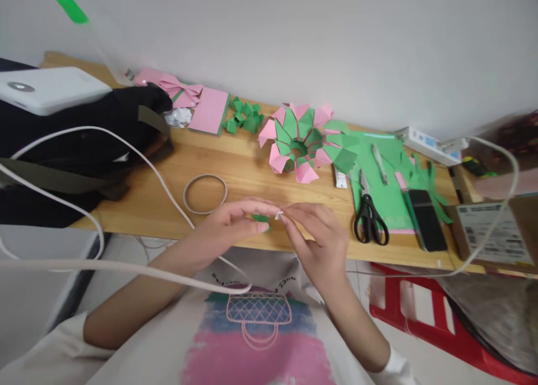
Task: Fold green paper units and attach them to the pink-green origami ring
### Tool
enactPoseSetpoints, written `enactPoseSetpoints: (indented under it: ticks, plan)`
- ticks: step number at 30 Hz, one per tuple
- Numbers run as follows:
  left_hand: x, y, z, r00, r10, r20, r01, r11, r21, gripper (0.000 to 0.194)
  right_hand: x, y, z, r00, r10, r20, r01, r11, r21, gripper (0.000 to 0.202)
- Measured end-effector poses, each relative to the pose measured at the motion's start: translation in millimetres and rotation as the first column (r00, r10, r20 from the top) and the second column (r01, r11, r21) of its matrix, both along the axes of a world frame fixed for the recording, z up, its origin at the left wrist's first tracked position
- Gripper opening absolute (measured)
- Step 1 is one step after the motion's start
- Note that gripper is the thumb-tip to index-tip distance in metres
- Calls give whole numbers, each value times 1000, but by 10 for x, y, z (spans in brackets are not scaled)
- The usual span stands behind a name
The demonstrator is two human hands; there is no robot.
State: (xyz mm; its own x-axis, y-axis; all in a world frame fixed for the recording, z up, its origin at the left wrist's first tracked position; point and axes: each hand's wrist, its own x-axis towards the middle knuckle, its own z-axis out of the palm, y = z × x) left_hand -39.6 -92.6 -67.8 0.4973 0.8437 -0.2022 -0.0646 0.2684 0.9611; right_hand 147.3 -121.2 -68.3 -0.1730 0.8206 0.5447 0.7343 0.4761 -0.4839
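My left hand is over the front of the wooden table, with a small green paper piece between its thumb and fingers. The fingers hide part of that piece. My right hand meets it from the right, pinching a tiny white strip at the left fingertips. A grey ring, perhaps a tape roll, lies left of my left hand. Behind both hands stands a pink and green folded-paper flower with an open middle. Black-handled scissors rest right of my right hand.
Green paper sheets carry a utility knife and scraps. Nearby are a phone, power strip and cardboard box. At left, a white cable crosses near a black bag. Pink paper and green folded pieces line the back.
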Motion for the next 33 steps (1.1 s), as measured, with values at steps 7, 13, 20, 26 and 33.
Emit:
enactPoseSetpoints:
  ticks: [7,13,20,26,33]
  plan:
    - [-2,-14,-3,999,39,16,-38,996,-85,23,33,26,-3,1000,11,29,-15,993,119,11]
    - [26,-28,9,999,29,-33,-28,999,37,18,68,59,24,987,99,-126,-108,992,-68,8]
    - [35,-64,-98,974,184,-129,-148,957,251,33,136,-53,9,856,318,-408,-396,910,-123,13]
    - [0,22,-243,894,232,-384,25,829,558,18,207,-121,-227,700,-170,-693,-207,881,-426,5]
    - [22,123,-344,862,101,-496,267,742,615,11,254,-102,-299,673,-238,-701,-203,852,-484,12]
